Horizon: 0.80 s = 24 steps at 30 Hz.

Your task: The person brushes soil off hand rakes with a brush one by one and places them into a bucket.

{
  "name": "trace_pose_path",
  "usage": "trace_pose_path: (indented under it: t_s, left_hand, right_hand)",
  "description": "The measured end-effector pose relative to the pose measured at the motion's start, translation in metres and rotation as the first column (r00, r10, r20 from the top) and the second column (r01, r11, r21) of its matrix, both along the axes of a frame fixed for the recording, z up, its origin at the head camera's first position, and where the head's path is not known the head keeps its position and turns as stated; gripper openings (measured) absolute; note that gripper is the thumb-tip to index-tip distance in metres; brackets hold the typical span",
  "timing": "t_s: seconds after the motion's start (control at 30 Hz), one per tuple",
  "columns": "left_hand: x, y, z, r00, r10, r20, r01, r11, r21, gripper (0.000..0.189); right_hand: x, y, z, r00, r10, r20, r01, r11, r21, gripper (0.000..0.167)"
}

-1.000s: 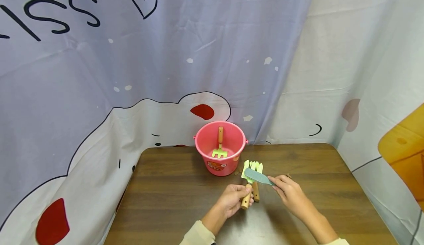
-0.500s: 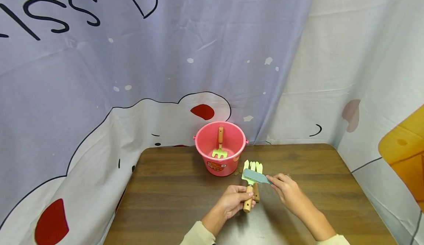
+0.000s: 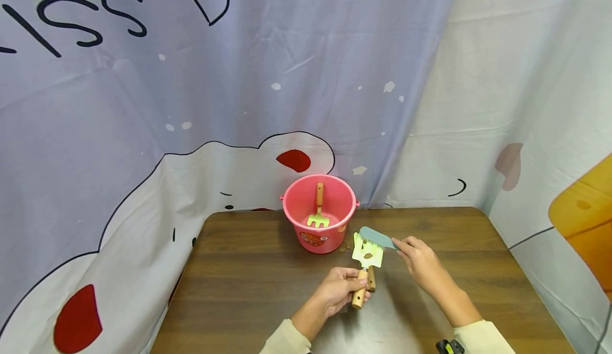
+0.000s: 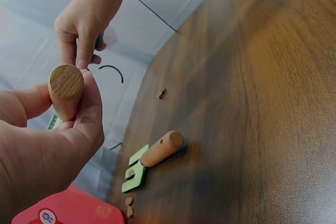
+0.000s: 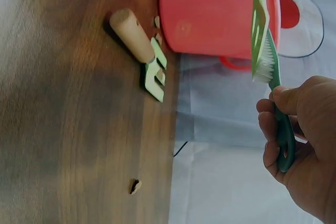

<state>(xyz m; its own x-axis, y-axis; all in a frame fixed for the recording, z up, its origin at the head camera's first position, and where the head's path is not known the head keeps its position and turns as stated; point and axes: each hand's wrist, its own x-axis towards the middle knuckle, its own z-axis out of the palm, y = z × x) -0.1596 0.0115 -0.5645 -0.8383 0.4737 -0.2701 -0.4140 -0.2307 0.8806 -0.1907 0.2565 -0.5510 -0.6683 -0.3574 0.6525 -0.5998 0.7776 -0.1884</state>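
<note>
My left hand (image 3: 337, 290) grips the wooden handle of a small light-green garden shovel (image 3: 362, 259) with slots in its blade; a brown patch shows mid-blade. My right hand (image 3: 423, 263) holds a teal brush (image 3: 375, 236) by its handle. In the right wrist view, the brush's white bristles (image 5: 266, 61) lie against the shovel's blade (image 5: 259, 30). Below them on the table, a second wooden-handled tool, a small green rake (image 5: 155, 80), lies flat, mostly hidden behind the held shovel in the head view.
A pink bucket (image 3: 295, 217) stands at the table's back, with another small green rake (image 3: 319, 205) inside. Small brown pieces (image 4: 129, 207) lie near the bucket, and one brown piece (image 4: 161, 94) lies apart on the wooden table (image 3: 239, 279). A printed curtain (image 3: 306, 77) hangs behind.
The brush has moved up and away from the person, toward the far end of the shovel's blade, uncovering more of it. The left hand has shifted only slightly, with the shovel still held.
</note>
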Motion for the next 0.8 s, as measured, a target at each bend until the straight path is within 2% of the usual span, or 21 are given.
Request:
trace_pose_path:
  t_s: [0.23,0.4,0.57,0.8]
  left_hand:
    - [0.001,-0.001,-0.001,1.000,-0.024,-0.006,0.024,1.000,-0.002,0.033]
    - [-0.001,0.000,0.001,1.000,-0.002,-0.010,0.001,1.000,-0.008,0.026]
    - [-0.007,-0.001,0.002,0.999,0.038,-0.003,-0.038,0.999,-0.009,0.024]
    - [-0.015,0.000,0.001,0.998,0.061,-0.006,-0.061,0.998,-0.020,0.023]
  right_hand:
    - [-0.012,0.011,-0.007,0.998,-0.051,-0.039,0.050,0.998,-0.026,0.037]
    - [-0.012,0.014,-0.005,0.997,-0.069,-0.026,0.068,0.996,-0.059,0.038]
    - [-0.002,0.010,0.002,1.000,-0.022,0.017,0.023,0.995,-0.095,0.038]
    - [0.013,-0.001,0.006,0.993,0.100,0.058,-0.095,0.991,-0.094,0.041]
